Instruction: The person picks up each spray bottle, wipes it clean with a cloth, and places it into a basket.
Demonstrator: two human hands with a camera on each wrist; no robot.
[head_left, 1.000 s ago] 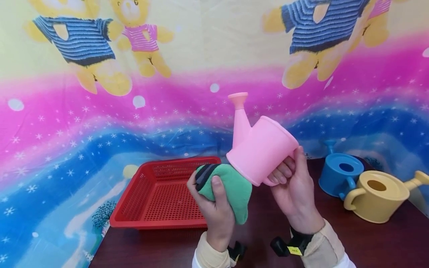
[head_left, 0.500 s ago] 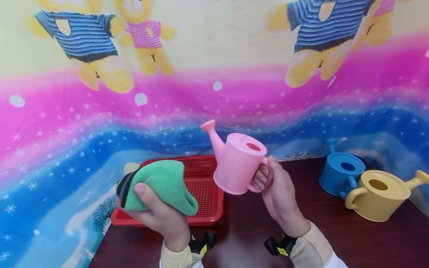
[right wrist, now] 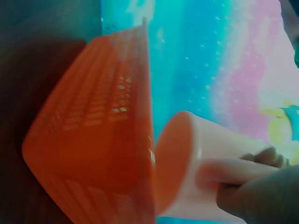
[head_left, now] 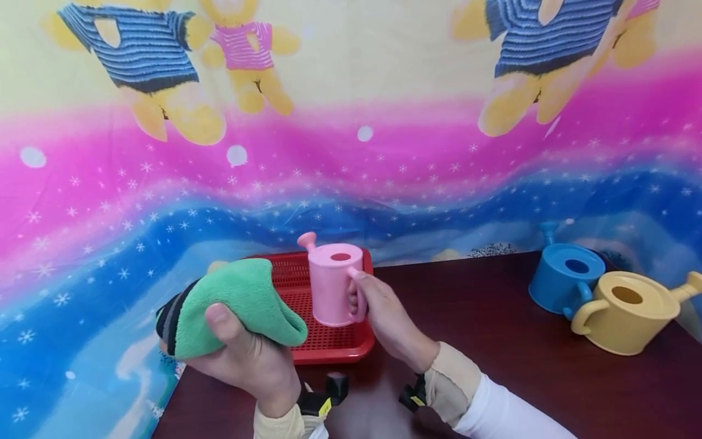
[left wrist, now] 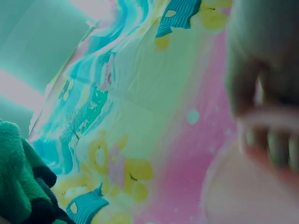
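Observation:
My right hand [head_left: 397, 323] grips the handle of a pink toy watering can [head_left: 329, 289]. The can is upright over the right part of a red perforated basket [head_left: 351, 355]. Seen from the right wrist, its base [right wrist: 175, 158] is right at the basket's rim [right wrist: 148, 102]. My left hand [head_left: 249, 366] holds a folded green towel [head_left: 233, 305] with a black striped edge, its thumb across the front and its other fingers mostly hidden behind. The towel [left wrist: 14, 177] also shows at the left wrist view's lower left corner.
A blue watering can [head_left: 559, 283] and a yellow watering can [head_left: 625, 323] stand close together at the table's right. The dark reddish-brown table [head_left: 466, 305] meets a printed cloth backdrop [head_left: 417, 152] at the back.
The pink watering can has turned upright and come down leftward over the basket in the right hand. The left hand has carried the towel left, away from the can.

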